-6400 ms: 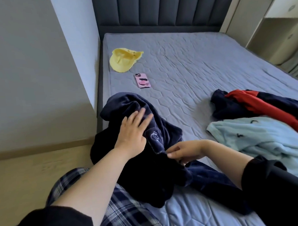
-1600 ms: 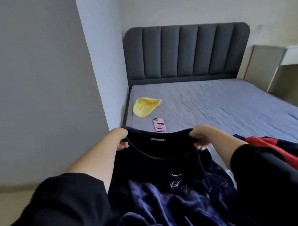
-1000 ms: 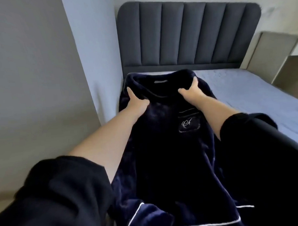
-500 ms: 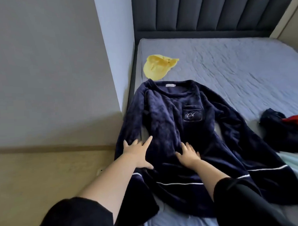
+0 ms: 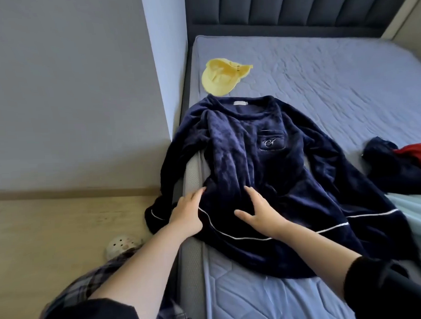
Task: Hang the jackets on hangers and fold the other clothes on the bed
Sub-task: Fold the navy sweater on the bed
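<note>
Now navy top [image 5: 247, 162] lies flat, front up, on bed [image 5: 333, 83] by its left edge, collar far, hem near; its left sleeve hangs off the side. L hand [image 5: 186, 216] & R hand [image 5: 260, 213] rest on its lower part, fingers straight & spread, gripping nothing. Yellow cap [image 5: 222, 75] sits just beyond collar. Red/navy garment [image 5: 391, 167] + pale blue garment [image 5: 419, 214] at right.

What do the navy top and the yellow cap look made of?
Navy top: probably plush velour or fleece. It has a fuzzy nap, a soft sheen on the folds and white piping.
Yellow cap: looks like matte woven cotton, with no shine and soft creases. The small strap buckle is possibly metal.
</note>
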